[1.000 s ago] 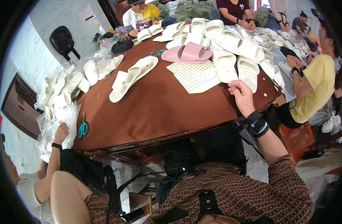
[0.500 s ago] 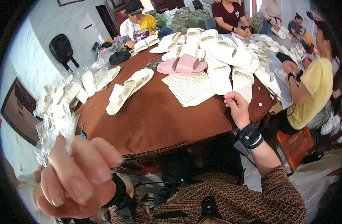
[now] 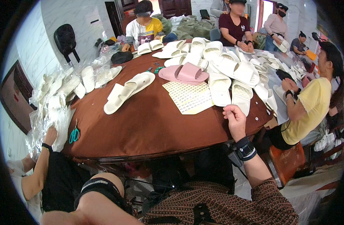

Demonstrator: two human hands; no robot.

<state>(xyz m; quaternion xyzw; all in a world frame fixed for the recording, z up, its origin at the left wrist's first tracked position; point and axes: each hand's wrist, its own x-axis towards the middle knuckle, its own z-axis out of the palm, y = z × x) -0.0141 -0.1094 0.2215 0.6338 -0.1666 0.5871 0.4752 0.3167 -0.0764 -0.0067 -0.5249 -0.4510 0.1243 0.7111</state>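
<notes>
- Brown cloth covers the round tabletop (image 3: 149,120); at its left rim lie green-handled scissors (image 3: 74,135), beside a co-worker's hand on plastic bags.
- The person's left hand is out of view; only the raised forearm shows at the bottom edge, so its grip cannot be told.
- The sticker sheet (image 3: 189,98) lies just left of and beyond the right hand (image 3: 235,120), its long side running away from the person.
- That right hand's grip is loosely curled, grasping nothing visible, with a white slipper (image 3: 241,96) directly beyond it.
</notes>
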